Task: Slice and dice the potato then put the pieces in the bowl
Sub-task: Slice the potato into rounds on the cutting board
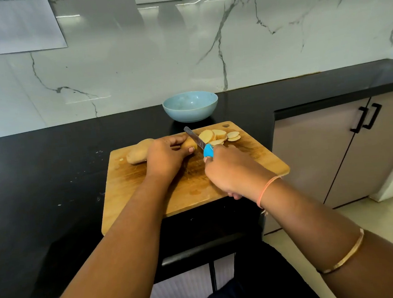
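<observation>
We are looking down on a black countertop (50,173), and a wooden cutting board (194,187) is lying on it in front of us. Our left hand (165,156) is bearing down on the potato (138,151) at the board's far left, fingers curling over the top and thumb pressing against its near side. Our right hand (230,169) is wrapping tightly round the knife (196,139), over the middle of the board. A pale blue bowl (187,115) is standing on the counter just beyond the board's far edge. The potato is lying lengthwise, its unpeeled end sticking out left of the gripping hand and its cut end peeking out on the right, just past the fingertips. The blade is slanting against that cut end, tip pointing away towards the bowl. The slices (215,135) are piling up, overlapping, just right of the blade near the far right corner.

The left hand is covering the potato's middle. The right fist is swallowing most of the blue handle. We are not managing to tell whether the edge is biting into the flesh or only touching it.
</observation>
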`<state>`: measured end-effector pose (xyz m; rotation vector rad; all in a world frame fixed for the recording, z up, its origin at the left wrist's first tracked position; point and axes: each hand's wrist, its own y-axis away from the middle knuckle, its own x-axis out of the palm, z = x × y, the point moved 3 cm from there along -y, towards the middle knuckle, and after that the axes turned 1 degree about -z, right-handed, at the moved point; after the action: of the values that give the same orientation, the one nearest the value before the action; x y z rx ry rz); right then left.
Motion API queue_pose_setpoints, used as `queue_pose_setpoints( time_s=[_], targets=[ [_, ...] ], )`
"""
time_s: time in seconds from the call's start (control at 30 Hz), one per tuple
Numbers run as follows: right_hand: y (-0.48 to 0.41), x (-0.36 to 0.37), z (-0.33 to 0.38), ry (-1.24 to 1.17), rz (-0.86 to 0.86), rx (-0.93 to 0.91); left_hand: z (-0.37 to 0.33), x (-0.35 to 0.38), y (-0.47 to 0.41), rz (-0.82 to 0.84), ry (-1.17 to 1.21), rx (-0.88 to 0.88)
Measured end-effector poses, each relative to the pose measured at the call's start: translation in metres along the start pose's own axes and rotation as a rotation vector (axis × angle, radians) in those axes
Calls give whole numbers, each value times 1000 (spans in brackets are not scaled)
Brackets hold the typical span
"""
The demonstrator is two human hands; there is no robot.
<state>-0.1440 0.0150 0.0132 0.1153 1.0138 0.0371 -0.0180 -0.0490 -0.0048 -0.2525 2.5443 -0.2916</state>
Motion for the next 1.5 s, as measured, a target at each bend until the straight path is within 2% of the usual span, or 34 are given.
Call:
queue_pose_setpoints(
  time_s=[0.13, 0.27, 0.4, 0.6, 0.97, 1.3, 1.5],
  targets=[
    [-3, 0, 12, 86, -11, 62, 4, -1, -2, 4, 40, -20],
    [-5, -15, 26, 164, 104, 20, 4, -1, -2, 7, 73, 2],
    [-15, -20, 30, 108, 176, 48, 2, 0, 0, 6, 52, 48],
    [-17, -16, 21, 13, 207, 25, 1, 0, 0, -12, 51, 21],
    [1, -8, 8, 109, 267, 80, 3, 1, -1, -17, 45, -52],
    [6, -14, -11, 158, 96, 100, 6, -1, -3, -14, 33, -65],
    [10, -13, -13, 40, 6, 79, 6, -1, -4, 1, 20, -56]
  ],
)
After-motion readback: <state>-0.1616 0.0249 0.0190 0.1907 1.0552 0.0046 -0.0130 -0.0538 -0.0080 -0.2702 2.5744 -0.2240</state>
